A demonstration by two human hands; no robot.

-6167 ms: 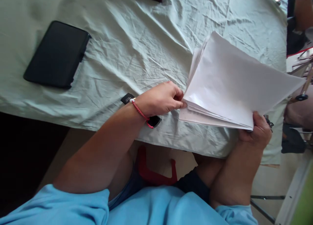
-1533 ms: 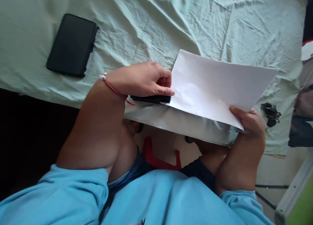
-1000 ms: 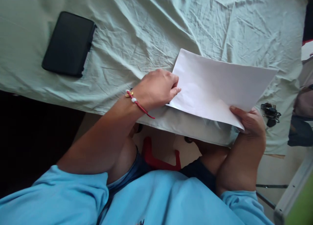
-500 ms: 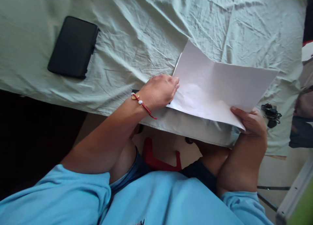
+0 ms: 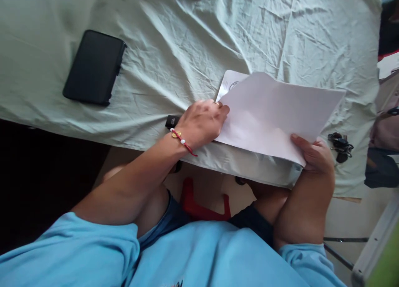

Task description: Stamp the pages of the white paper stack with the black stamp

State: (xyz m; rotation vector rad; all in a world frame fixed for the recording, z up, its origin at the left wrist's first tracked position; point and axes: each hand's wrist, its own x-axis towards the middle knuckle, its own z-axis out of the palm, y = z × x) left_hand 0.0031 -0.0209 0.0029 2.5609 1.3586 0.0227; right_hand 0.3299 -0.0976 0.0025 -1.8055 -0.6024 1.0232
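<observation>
Papers (image 5: 274,112) lie in the head view at about two o'clock from the centre, a white stack with its blank top side up, over a wrinkled pale green cloth (image 5: 162,42). At the stack's eleven o'clock corner the upper sheets bow back, and a printed sheet (image 5: 231,77) with part of a round mark shows from beneath. The right hand (image 5: 321,157), toward four o'clock, is closed on the lower corner of the stack, thumb flat on top and the other fingers out of sight below. The left hand (image 5: 202,121), just about at the dial's middle, has its fingers curled in against the stack's nine o'clock edge; whether they pinch the sheets cannot be told. A black object (image 5: 172,121) pokes out at ten o'clock from that wrist, mostly hidden by the hand. Around the wrist runs a red cord bracelet (image 5: 187,146) with white beads and a gold charm. A bunch of keys (image 5: 341,146) rests near the right hand, at its two o'clock. Well apart, toward ten o'clock, lies a flat black case (image 5: 94,67).
</observation>
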